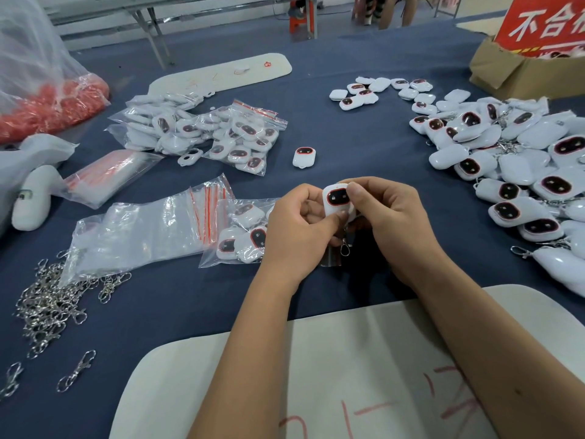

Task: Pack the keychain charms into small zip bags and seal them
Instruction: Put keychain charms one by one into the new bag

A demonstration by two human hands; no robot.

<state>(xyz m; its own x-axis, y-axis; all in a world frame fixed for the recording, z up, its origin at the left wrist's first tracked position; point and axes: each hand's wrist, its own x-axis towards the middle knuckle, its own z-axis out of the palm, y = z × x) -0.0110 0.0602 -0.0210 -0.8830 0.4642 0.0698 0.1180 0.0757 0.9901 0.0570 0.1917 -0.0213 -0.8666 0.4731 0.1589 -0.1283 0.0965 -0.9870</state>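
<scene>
White glossy plastic is making up the charm [337,198] that both hands are holding above the dark blue cloth table [348,144]; it is a rounded, pebble-like block with a black oval window ringed in red on its face. Its long axis is running away from the person, tilted a little to the left at the far end, with the face turned up toward the camera. A small metal clasp [345,248] is hanging from its near end, over a bit of clear film that is too hidden to make out.

The left hand [297,229] is curling its fingers round the charm's left side, with the thumb pressing on the near part of the face. The right hand [389,217] is pinching the far right edge between thumb and forefinger, the other fingers curled underneath.

Just left of the hands, a clear zip bag with charms [240,232] is lying flat, touching a crinkly heap of empty bags [142,236] with red seal strips. Farther back on the left, more filled bags [221,134] are piling up. One loose charm [304,156] is lying alone beyond the hands. A wide pile of smooth white charms [506,153] is spreading along the right side. Shiny silver clasps [50,305] are lying tangled at the near left. A pale card with red marks [316,375] is sitting under the forearms
</scene>
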